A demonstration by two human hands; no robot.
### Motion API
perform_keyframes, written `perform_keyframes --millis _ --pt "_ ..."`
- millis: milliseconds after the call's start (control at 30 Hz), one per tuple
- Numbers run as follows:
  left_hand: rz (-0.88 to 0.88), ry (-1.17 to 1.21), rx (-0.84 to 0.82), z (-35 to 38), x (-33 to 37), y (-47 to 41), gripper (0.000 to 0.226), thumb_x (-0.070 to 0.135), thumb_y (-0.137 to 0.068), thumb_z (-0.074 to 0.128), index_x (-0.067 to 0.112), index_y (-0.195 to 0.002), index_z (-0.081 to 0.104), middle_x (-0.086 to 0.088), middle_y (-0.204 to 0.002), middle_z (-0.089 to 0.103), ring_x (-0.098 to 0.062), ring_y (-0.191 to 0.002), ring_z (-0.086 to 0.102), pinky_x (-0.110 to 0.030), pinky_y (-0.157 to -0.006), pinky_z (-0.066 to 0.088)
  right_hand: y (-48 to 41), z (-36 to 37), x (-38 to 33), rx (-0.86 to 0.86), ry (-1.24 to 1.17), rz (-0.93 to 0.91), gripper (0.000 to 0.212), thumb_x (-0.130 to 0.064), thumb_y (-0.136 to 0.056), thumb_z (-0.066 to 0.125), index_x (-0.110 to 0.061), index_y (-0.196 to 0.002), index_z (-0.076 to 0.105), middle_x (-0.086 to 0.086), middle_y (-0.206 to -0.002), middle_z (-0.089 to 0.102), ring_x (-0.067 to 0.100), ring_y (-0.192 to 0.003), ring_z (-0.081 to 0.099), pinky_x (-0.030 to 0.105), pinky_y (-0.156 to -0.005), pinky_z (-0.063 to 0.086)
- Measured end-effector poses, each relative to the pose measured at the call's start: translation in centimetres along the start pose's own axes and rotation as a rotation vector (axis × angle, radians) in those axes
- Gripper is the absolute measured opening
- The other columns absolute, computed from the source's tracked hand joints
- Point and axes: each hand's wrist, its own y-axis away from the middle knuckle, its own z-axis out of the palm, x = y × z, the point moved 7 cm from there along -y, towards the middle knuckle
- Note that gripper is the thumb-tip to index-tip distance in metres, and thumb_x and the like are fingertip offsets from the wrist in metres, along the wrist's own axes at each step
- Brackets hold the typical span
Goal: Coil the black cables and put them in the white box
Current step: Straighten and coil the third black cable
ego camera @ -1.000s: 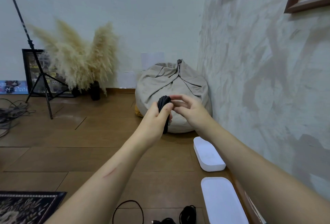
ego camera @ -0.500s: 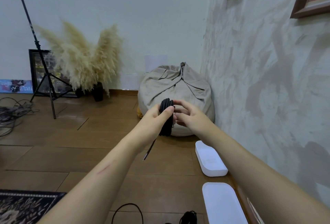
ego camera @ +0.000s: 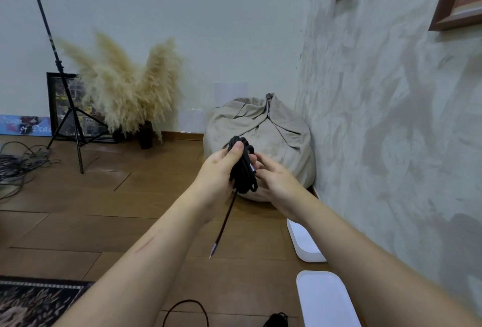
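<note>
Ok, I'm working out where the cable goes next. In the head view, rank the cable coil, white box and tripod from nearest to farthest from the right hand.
1. Cable coil: right against the right hand.
2. White box: on the floor below that forearm, by the wall.
3. Tripod: far left, near the back wall.

Right hand (ego camera: 276,178) fingertips partly hidden behind coil (ego camera: 242,170) — floor cable (ego camera: 185,301) cut off by bottom edge.

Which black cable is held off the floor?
The coiled cable, gripped by the left hand; the loose loop and small bundle lie on the floor.
</note>
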Motion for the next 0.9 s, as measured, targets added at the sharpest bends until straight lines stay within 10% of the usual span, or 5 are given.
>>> perform_keyframes --millis 200,400,633,900 --pt "0.054 0.061 0.123 -0.3 -0.1 -0.5 0.036 0.031 -0.105 0.049 -0.001 -0.103 0.064 -0.011 -0.09 0.07 -0.023 -0.088 0.067 -0.034 -0.081 0.058 0.5 1.4 3.7 -0.052 -0.168 0.263 0.053 -0.061 -0.102 0.036 -0.025 -0.133 0.061 0.007 -0.108 0.069 0.027 -0.103 0.068 0.053 -0.096 0.051" --pt "0.173 -0.036 0.301 -2.7 0.8 -0.9 0.036 0.032 -0.105 0.052 -0.002 -0.116 0.059 -0.006 -0.093 0.069 -0.011 -0.079 0.066 -0.021 -0.071 0.053 0.7 2.9 2.4 -0.146 -0.245 0.17 0.026 -0.017 -0.107 0.045 -0.02 -0.123 0.065 0.011 -0.105 0.065 0.016 -0.074 0.064 0.036 -0.077 0.06" --pt "0.176 0.004 0.391 -3.9 0.9 -1.1 0.03 0.032 -0.104 0.055 0.003 -0.112 0.057 -0.004 -0.09 0.069 -0.022 -0.083 0.067 -0.035 -0.069 0.055 0.8 3.9 0.9 -0.054 -0.027 -0.033 0.046 0.01 -0.095 0.048 -0.022 -0.127 0.042 0.015 -0.105 0.07 0.024 -0.079 0.071 0.04 -0.077 0.059" --pt "0.189 0.042 0.435 -4.0 1.0 -0.6 0.029 0.033 -0.102 0.059 0.005 -0.109 0.056 -0.001 -0.09 0.069 -0.019 -0.075 0.068 -0.032 -0.06 0.056 1.6 4.7 -1.9 0.016 0.282 -0.344 0.034 -0.027 -0.089 0.071 -0.037 -0.109 0.046 0.004 -0.093 0.075 0.022 -0.081 0.072 0.039 -0.076 0.056"
